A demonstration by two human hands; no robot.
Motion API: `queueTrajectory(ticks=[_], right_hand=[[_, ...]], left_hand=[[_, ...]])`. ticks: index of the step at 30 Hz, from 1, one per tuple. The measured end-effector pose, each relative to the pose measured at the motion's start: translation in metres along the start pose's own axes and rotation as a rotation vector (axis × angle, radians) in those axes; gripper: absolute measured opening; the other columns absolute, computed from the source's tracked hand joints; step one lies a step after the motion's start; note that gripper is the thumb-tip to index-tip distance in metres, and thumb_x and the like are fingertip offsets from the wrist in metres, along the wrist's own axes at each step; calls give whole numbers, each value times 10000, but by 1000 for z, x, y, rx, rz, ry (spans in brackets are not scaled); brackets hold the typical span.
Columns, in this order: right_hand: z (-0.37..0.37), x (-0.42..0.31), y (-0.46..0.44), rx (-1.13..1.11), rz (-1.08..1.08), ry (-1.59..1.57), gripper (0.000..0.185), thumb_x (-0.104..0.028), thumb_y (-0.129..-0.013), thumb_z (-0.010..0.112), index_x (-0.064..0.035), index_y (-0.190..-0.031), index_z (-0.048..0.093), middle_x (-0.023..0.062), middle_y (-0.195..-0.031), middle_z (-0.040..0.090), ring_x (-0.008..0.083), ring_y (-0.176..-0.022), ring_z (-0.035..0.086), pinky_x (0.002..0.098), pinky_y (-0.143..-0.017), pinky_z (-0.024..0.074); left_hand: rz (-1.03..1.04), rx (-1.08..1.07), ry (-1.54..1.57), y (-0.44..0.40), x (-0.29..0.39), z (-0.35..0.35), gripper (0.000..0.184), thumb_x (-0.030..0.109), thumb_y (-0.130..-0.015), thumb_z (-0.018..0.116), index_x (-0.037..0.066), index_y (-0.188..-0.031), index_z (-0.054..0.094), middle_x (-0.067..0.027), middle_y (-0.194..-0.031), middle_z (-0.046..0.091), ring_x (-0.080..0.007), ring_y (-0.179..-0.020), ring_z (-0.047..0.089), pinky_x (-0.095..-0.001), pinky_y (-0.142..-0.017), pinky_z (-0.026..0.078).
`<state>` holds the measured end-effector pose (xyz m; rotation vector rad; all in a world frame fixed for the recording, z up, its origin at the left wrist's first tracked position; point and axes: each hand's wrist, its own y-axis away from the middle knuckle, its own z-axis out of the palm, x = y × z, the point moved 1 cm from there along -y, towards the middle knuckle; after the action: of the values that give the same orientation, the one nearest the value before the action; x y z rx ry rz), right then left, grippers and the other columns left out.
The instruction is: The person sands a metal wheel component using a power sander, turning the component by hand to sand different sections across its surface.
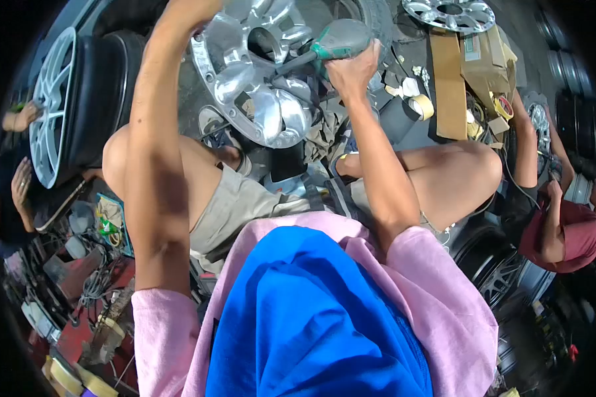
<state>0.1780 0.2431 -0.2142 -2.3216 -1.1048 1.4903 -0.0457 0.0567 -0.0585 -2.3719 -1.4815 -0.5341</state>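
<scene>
A shiny silver alloy wheel (pixel 269 119) with rounded spokes stands between my knees, tilted towards me. My right hand (pixel 355 68) is closed around a green and grey handheld power tool (pixel 344 38). The tool's long dark nose points left, at the wheel's spokes near the centre hole. Its tip is hard to make out against the metal. At the top edge, my left hand (pixel 195 9) is by the wheel's upper left rim. Most of that hand is cut off, and its fingers are hidden.
Another wheel (pixel 51 106) stands at left, with another person's hands (pixel 23 119) by it. At right, a person in a maroon shirt (pixel 563 235) works on another wheel. Cardboard (pixel 447 83), a tape roll (pixel 421 106), cables and a further silver wheel (pixel 449 11) lie around.
</scene>
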Motion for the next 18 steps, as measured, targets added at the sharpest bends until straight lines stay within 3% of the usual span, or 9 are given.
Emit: queueTrajectory(ticks=[3,6,7,9,12,18], right_hand=[[2,20,3,-72,45,-130,621,-201,-631,866,69,-1104,568,231,-1091,554,459,-1023,582,504,-922,489],[3,19,10,-226,38,-306,704,-224,-602,912,53,-1153,573,210,-1093,559,454,-1050,596,484,-905,504],[1,21,10,-218,50,-306,704,-224,-602,912,53,-1153,573,210,-1093,559,454,-1050,596,484,-905,504],[-6,21,5,-206,-118,-256,768,-373,-625,980,5,-1159,579,134,-1050,648,300,-969,668,404,-845,539],[-6,33,9,-145,-148,-243,710,-361,-640,975,4,-1120,599,128,-1040,612,303,-928,652,423,-801,540],[-7,30,2,-209,-173,-214,680,-307,-643,975,6,-1123,609,123,-1056,588,314,-906,644,426,-799,538]], left_hand=[[-66,-33,34,-10,-8,1,660,428,-1039,476,-184,-907,683,-383,-839,682,-426,-847,730,-490,-819,528],[-112,-84,88,-19,-20,2,599,422,-1021,499,-85,-786,716,-255,-721,693,-336,-680,663,-458,-724,519],[-105,-93,81,-19,-15,2,599,422,-1021,499,-85,-786,716,-255,-721,693,-336,-680,663,-458,-724,519],[-290,-153,93,-15,-15,-6,599,433,-1011,511,-86,-795,720,-253,-758,711,-340,-727,681,-460,-751,517],[-150,-108,74,-27,-44,6,597,443,-1004,507,-72,-792,724,-255,-774,713,-335,-766,685,-452,-777,515],[-208,-161,65,-31,-45,5,598,447,-1004,483,-52,-787,732,-247,-773,710,-334,-773,681,-438,-782,514]])
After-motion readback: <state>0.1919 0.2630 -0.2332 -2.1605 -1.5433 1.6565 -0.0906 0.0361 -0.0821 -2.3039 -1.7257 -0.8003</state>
